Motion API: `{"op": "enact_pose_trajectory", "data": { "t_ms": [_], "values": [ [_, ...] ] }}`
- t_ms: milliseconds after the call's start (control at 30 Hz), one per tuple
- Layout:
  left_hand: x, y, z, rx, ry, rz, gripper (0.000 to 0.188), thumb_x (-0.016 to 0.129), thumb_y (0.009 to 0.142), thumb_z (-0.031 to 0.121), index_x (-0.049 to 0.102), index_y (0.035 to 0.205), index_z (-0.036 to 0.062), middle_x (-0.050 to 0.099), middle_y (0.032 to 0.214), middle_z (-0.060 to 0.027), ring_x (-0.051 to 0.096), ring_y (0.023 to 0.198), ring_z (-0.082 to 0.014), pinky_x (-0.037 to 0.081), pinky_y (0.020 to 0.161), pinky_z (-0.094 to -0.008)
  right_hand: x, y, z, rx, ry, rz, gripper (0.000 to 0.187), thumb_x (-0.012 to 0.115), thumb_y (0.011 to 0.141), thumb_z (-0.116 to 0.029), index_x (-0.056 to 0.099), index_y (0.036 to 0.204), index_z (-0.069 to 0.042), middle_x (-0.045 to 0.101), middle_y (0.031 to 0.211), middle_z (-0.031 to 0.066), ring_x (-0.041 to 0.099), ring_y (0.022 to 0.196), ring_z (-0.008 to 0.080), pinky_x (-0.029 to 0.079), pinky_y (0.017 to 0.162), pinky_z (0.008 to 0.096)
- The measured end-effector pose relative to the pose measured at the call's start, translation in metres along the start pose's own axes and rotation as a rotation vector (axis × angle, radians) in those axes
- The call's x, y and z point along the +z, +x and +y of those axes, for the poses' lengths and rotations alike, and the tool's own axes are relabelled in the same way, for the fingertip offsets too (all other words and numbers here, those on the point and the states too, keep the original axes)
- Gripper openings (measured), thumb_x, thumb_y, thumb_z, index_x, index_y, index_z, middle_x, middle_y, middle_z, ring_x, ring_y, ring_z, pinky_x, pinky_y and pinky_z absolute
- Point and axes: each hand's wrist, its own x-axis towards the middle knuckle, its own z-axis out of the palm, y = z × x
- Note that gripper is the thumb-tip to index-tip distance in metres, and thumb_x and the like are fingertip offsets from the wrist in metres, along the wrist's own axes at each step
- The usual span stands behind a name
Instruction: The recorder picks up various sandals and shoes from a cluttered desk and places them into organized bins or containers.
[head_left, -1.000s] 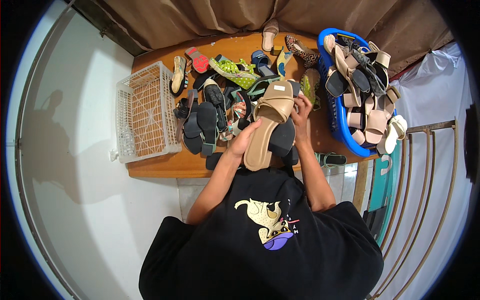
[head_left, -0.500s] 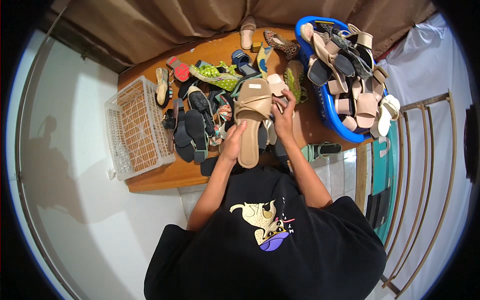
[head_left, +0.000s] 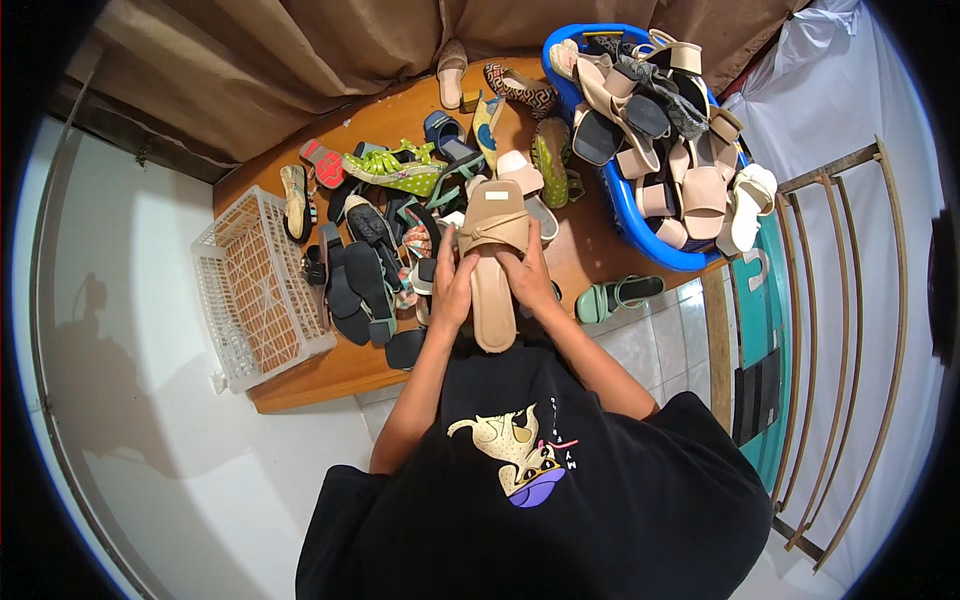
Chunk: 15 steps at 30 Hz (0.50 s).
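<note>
A flat tan slide sandal (head_left: 494,300) with a knotted strap is held between my two hands, above the near edge of the table. My left hand (head_left: 452,282) grips its left side, the thumb near the strap. On the opposite side my right hand (head_left: 530,275) closes round the strap and sole edge, thumb on the footbed. A pale label sits on the sole toward the far end. Just beyond and to the left lies a heap of mixed shoes, among them a black sandal (head_left: 368,280) and a green polka-dot wedge (head_left: 405,175).
A white plastic crate (head_left: 327,343) stands at the table's left edge. At the right, a blue basket (head_left: 655,248) overflows with sandals. A mint-green sandal (head_left: 595,303) lies by the table's near right edge. A wooden rack (head_left: 840,300) stands farther right.
My right hand has moved in from beside the strap and now grips the sandal. The sandal sits slightly lower in view, and the whole scene has shifted left.
</note>
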Motion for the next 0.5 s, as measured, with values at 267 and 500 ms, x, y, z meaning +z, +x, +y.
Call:
{"op": "enact_pose_trajectory", "data": {
  "t_ms": [267, 500],
  "values": [
    [0.010, 0.005, -0.005, 0.009, 0.026, -0.076, 0.049, 0.060, 0.092, 0.021, 0.054, 0.134, -0.0047, 0.065, 0.120, -0.0132, 0.061, 0.109, -0.0202, 0.046, 0.097, -0.0323, -0.015, 0.005, -0.007, -0.057, -0.194, -0.001, 0.041, 0.055, 0.099, -0.024, 0.042, 0.132, -0.003, 0.057, 0.125, 0.0225, 0.056, 0.118, 0.0376, 0.042, 0.102, 0.0415],
    [0.026, -0.006, 0.000, -0.128, -0.157, -0.069, 0.047, 0.064, 0.087, 0.022, 0.059, 0.127, -0.0024, 0.066, 0.113, -0.0117, 0.064, 0.101, -0.0201, 0.050, 0.091, -0.0326, -0.024, 0.013, -0.015, -0.162, -0.326, -0.032, 0.040, 0.060, 0.094, -0.022, 0.047, 0.126, -0.001, 0.052, 0.115, 0.0220, 0.052, 0.115, 0.0402, 0.040, 0.103, 0.0419]
  ]
}}
